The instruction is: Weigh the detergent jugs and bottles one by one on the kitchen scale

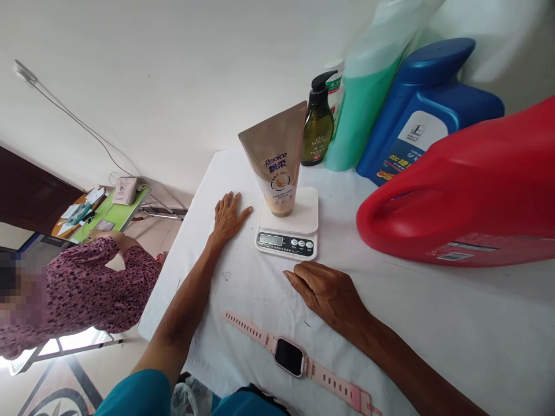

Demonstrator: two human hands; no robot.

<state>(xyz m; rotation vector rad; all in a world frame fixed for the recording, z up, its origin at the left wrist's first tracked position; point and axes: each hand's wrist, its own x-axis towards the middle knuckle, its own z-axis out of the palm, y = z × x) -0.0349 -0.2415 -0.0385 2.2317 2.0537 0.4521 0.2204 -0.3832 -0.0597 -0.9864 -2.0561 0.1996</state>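
White plastic forms the body of the scale [288, 248], which is positioned on a table [416, 323] covered with white cloth. The tube [277, 159], brown above and paler below, is on the weighing plate of the scale, standing on its narrow end with the wide, flat end uppermost. The front panel carries a display [271, 240], whose reading is too small to tell, and three round buttons [301, 243]. The left hand [228, 218] lies palm down on the cloth beside the scale; its fingers are extended, slightly parted, and grip nothing. The right hand [327, 292] rests near the front edge of the scale, back uppermost, with the fingers bent; their undersides are hidden, so how far they are closed cannot be told. A pink watch [289, 356] lies with its strap unfastened on the near side of the table, between the forearms. Behind and to the right of the scale stand a dark pump bottle [318, 130], a container of green liquid [364, 98] and a blue jug [427, 110]. A large red jug [468, 190] is nearest on that side. At far left, a person in patterned clothing [95, 286] is beside a green table [124, 214].
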